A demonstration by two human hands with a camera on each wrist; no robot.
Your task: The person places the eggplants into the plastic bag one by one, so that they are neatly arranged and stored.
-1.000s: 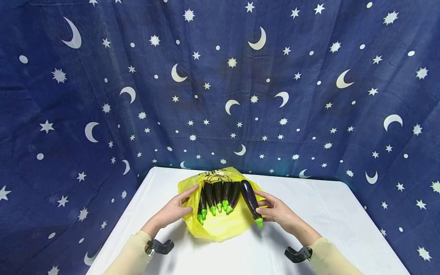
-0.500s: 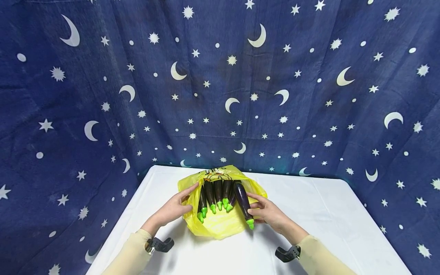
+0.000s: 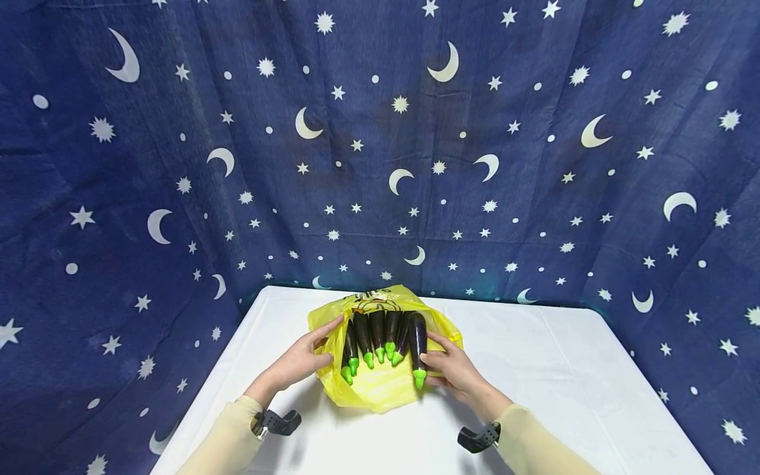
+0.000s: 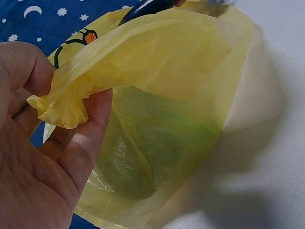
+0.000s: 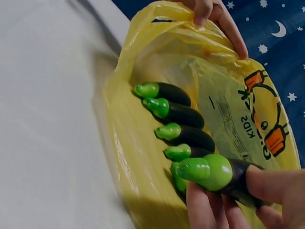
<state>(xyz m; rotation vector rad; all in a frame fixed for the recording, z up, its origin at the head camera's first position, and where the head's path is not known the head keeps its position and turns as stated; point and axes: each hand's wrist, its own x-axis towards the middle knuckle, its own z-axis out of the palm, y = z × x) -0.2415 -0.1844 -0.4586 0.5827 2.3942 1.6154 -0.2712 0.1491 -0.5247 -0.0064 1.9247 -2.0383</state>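
A yellow plastic bag (image 3: 386, 389) lies on the table with its mouth spread toward me. Several dark eggplants (image 3: 377, 330) with green stem ends sit side by side inside it. My left hand (image 3: 293, 363) pinches the bag's left edge between thumb and fingers; the gathered plastic (image 4: 66, 107) shows in the left wrist view. In my right hand (image 3: 460, 369), thumb and fingers grip one more eggplant (image 3: 418, 346) at the right side of the bag's mouth, stem end toward me. The right wrist view has that eggplant's green cap (image 5: 209, 171) close beside the others.
A white cloth covers the table (image 3: 534, 369). Behind it hangs a dark blue curtain (image 3: 380, 165) with moons and stars. Black straps with camera mounts (image 3: 279, 423) are on both wrists.
My right hand has moved left with its eggplant, from the bag's right edge to beside the other eggplants, and the eggplant now points straighter toward me. My left hand stays at the bag's edge.
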